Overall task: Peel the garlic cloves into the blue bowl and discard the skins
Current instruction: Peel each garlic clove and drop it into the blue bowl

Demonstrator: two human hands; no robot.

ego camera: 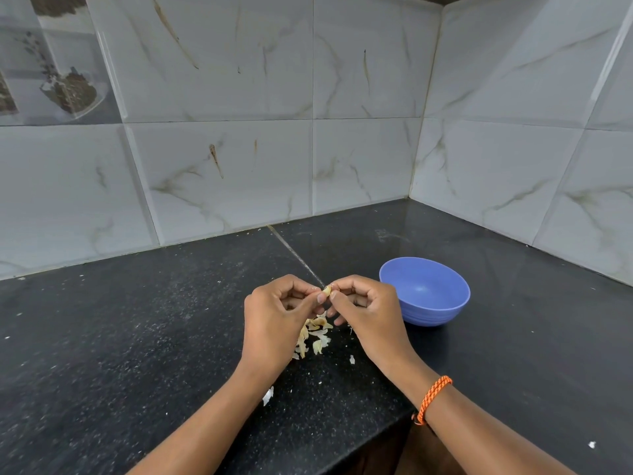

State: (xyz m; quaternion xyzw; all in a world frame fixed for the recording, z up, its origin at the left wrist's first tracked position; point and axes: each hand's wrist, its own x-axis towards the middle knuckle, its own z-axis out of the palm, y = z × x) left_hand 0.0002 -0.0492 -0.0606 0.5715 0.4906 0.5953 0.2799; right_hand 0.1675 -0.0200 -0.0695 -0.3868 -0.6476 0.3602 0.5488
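Two hands are working over the black speckled counter (pixel 137 337), and one garlic clove (pixel 327 290) is sitting between them. Your left hand (pixel 277 317) is curling its fingers and pinching the clove's left end with thumb and forefinger. Below your hands, one loose pile of papery, pale yellow skins (pixel 317 337) is lying on the stone, with a few white flakes scattered nearer you. Your right hand (pixel 366 310), with one orange braided band (pixel 432 399) on its wrist, is pinching the clove's right end. One round blue bowl (pixel 424 291) is standing just beside that hand, smooth inside and ridged low on its wall.
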